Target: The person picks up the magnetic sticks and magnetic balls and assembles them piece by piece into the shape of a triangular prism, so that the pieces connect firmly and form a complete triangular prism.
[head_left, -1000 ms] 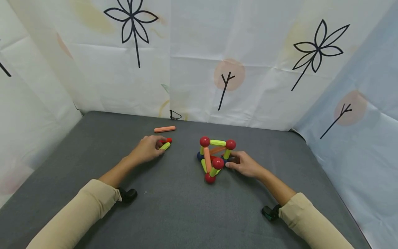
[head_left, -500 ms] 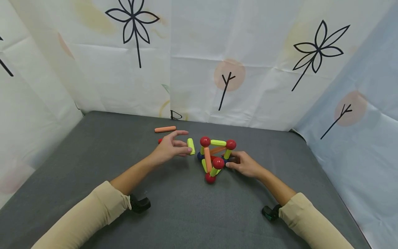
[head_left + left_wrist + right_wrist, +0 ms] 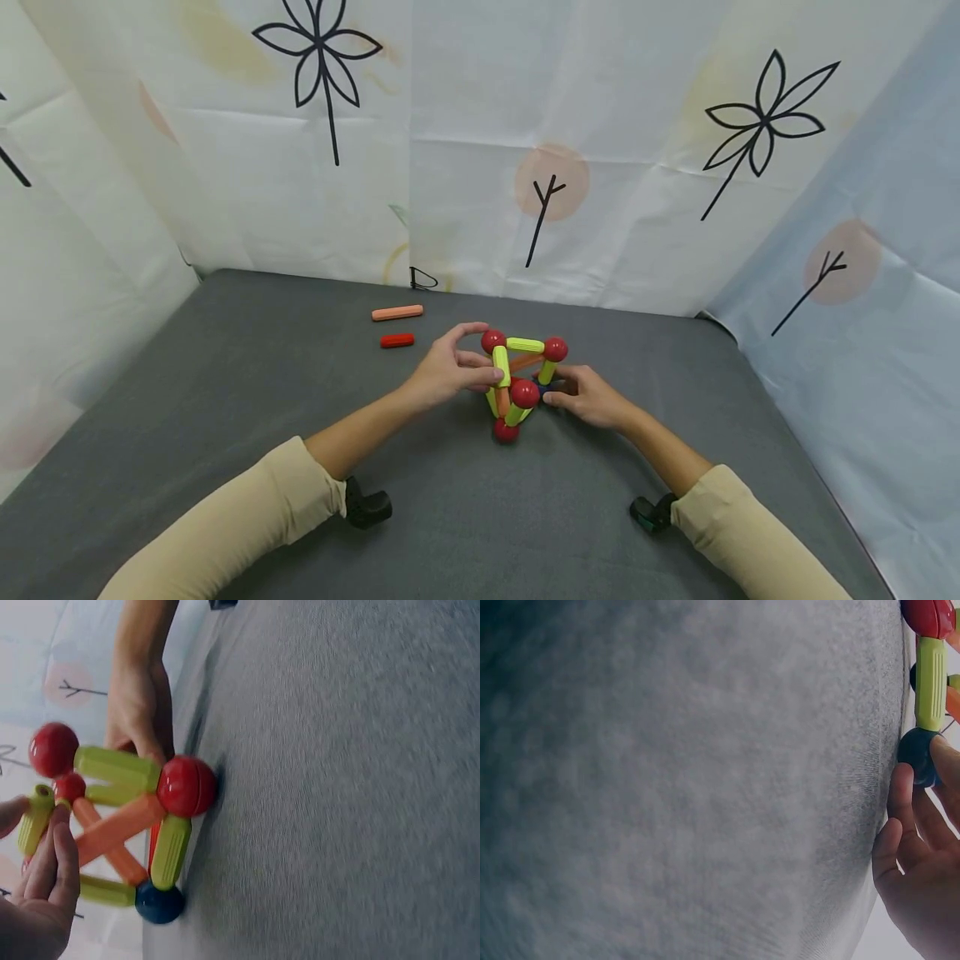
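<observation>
My left hand (image 3: 444, 372) pinches a yellow-green magnetic rod (image 3: 501, 367) between thumb and fingers, just above the left side of a magnetic ball-and-rod frame. That frame joins red balls (image 3: 525, 394), dark blue balls (image 3: 159, 901), yellow-green rods (image 3: 526, 344) and orange rods (image 3: 120, 825). In the left wrist view the held rod lies beside the upper red balls; whether it touches one I cannot tell. At the frame's right corner, my right hand (image 3: 592, 397) grips a dark blue ball (image 3: 916, 756) low on the table. The left hand covers part of the frame in the head view.
A loose orange rod (image 3: 397, 312) and a shorter red rod (image 3: 397, 340) lie on the grey tabletop (image 3: 480, 517), left of the frame. Patterned white cloth (image 3: 465, 167) hangs along the back and sides of the table.
My left hand picked up the yellow-green rod from beside the red one and carried it right to the frame, turning it upright. The right hand and the frame have stayed in place.
</observation>
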`<move>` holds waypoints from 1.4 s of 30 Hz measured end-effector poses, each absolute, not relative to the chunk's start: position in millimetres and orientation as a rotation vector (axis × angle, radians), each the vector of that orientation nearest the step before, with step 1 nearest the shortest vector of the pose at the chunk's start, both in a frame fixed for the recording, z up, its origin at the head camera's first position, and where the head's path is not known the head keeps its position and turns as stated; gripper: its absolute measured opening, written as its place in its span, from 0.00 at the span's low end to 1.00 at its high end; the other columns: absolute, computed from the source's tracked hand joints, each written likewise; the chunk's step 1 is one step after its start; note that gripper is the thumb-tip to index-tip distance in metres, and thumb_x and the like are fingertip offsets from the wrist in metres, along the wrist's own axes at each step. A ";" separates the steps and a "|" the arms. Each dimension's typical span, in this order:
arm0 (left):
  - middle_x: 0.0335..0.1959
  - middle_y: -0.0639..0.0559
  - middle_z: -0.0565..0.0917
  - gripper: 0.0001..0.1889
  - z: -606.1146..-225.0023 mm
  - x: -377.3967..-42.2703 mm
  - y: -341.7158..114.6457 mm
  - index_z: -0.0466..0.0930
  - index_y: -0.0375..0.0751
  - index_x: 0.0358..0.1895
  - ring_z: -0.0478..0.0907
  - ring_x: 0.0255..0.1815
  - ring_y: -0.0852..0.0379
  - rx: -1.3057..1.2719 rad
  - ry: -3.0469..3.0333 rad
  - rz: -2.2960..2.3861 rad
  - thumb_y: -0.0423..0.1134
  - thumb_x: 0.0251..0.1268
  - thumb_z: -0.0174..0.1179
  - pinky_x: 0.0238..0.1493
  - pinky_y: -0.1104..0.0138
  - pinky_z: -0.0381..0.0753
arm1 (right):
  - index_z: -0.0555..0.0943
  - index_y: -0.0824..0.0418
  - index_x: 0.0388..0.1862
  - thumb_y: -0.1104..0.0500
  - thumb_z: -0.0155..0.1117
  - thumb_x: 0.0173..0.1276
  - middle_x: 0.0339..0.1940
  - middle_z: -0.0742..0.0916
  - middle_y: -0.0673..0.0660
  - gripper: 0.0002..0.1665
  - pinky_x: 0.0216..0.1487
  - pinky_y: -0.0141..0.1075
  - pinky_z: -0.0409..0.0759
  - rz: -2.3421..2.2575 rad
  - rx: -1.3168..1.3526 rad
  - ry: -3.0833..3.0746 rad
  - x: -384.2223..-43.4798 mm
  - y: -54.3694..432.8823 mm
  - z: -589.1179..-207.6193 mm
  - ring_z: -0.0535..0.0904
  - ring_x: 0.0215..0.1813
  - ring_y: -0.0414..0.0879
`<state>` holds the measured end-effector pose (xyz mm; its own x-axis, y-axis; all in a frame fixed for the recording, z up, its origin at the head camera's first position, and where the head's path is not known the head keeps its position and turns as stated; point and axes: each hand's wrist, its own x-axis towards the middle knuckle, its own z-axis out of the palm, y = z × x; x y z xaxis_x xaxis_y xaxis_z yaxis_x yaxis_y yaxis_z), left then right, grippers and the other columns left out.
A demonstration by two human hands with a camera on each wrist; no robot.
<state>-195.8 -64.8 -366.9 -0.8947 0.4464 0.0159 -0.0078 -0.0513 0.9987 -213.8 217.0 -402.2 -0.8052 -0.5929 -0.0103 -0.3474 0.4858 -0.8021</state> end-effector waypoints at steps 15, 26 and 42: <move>0.45 0.41 0.87 0.37 -362.8 -192.2 -44.2 0.57 0.44 0.73 0.87 0.44 0.50 0.099 1.856 2.069 0.36 0.65 0.68 0.54 0.56 0.82 | 0.73 0.75 0.64 0.65 0.61 0.73 0.58 0.83 0.66 0.24 0.46 0.34 0.81 -1.239 -0.774 2.447 -213.6 216.7 -403.3 0.83 0.54 0.56; 0.41 0.42 0.88 0.36 -364.6 -196.8 -50.3 0.59 0.39 0.73 0.87 0.34 0.55 -0.051 1.749 2.077 0.39 0.66 0.67 0.49 0.59 0.84 | 0.73 0.73 0.65 0.65 0.61 0.73 0.60 0.82 0.67 0.24 0.49 0.36 0.81 -1.227 -0.783 2.454 -213.8 216.8 -403.9 0.82 0.56 0.59; 0.53 0.44 0.80 0.43 -401.6 -186.1 -72.2 0.58 0.38 0.74 0.83 0.46 0.52 0.550 2.380 1.434 0.35 0.56 0.73 0.46 0.59 0.83 | 0.77 0.73 0.61 0.63 0.66 0.70 0.56 0.84 0.67 0.23 0.50 0.36 0.82 -1.190 -0.793 2.470 -213.3 217.1 -399.6 0.85 0.51 0.56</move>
